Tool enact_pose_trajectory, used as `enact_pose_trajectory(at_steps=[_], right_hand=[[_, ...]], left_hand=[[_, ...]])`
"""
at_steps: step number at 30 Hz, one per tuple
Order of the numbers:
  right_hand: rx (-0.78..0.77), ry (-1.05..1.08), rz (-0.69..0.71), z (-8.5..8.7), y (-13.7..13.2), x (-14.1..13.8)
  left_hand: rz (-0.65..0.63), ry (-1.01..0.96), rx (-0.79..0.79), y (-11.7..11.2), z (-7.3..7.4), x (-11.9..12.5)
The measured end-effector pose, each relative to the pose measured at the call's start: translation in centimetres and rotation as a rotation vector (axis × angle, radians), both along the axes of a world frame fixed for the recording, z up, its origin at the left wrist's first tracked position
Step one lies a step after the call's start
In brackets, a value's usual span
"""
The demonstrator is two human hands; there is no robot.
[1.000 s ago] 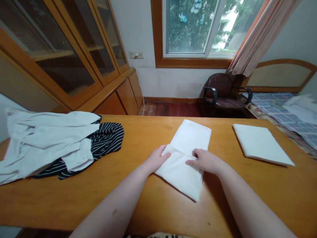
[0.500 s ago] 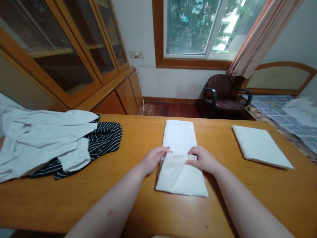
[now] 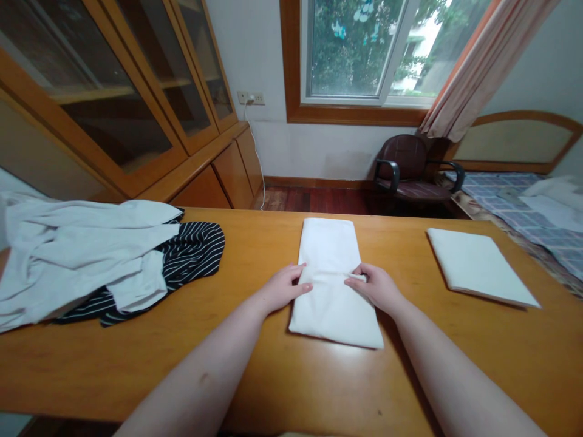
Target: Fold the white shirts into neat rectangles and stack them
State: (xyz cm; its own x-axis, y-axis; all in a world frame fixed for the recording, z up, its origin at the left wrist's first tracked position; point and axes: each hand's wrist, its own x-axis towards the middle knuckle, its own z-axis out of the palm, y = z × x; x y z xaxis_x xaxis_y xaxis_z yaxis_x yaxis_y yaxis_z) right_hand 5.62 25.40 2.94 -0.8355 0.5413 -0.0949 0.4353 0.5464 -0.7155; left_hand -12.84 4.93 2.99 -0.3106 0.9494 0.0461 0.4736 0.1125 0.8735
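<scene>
A white garment [image 3: 332, 309], folded into a long narrow strip, lies on the wooden table in front of me. A folded flap covers its near half, and the flap's edge crosses the middle of the strip. My left hand [image 3: 285, 287] rests at the strip's left side, thumb on the cloth and fingers apart from it. On the opposite side, my right hand [image 3: 376, 288] pinches the flap's right corner between thumb and fingers. What kind of garment it is cannot be made out.
White clothing [image 3: 82, 255] lies loosely over black-and-white striped fabric [image 3: 195, 252] on the table's left. A folded white cloth [image 3: 483, 267] sits to the right. Beyond the table [image 3: 255, 364] stand a glass-door cabinet [image 3: 182, 145], an armchair [image 3: 405, 167] and a bed [image 3: 519, 197].
The flap's edge has moved slightly away from me and lies flatter. My left thumb has come down onto the cloth, and my right hand has closed on the flap's corner.
</scene>
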Motion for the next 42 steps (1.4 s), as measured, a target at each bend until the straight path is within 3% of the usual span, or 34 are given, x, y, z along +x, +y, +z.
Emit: enact_pose_trajectory(at_steps=[4,8,13,16,20,24,28,37,42], right_hand=[[-0.004,0.068,-0.058,-0.1,0.1,-0.1],[-0.116,0.13,-0.137,0.2,0.7,0.2],[-0.16,0.075,-0.29,0.3,1.7,1.1],[-0.123,0.04,-0.265,0.5,1.4,1.2],[-0.033,0.054,-0.201,0.6,0.5,0.8],[-0.075,0.117,-0.185,0.1,0.2,0.4],[-0.11,0.149,-0.178,-0.5,0.1,0.1],[-0.016,0.197,-0.189,-0.9,-0.6,-0.4],[0.06,0.092,-0.169,-0.5,-0.2,-0.7]], left_hand=[[0.059,-0.046,-0.047,0.3,-0.2,0.4],[0.193,-0.065,-0.086,0.5,-0.7,0.7],[0.272,-0.15,-0.087,0.6,-0.8,1.0],[0.295,-0.184,-0.079,0.7,-0.7,1.0],[0.235,-0.192,-0.031,0.5,-0.7,0.9],[0.195,-0.195,0.028,0.3,-0.6,0.5],[0.234,-0.236,0.003,0.5,-0.6,0.2],[0.383,-0.642,0.084,1.3,-0.6,0.9],[0.367,-0.509,0.09,1.2,-1.1,0.7]])
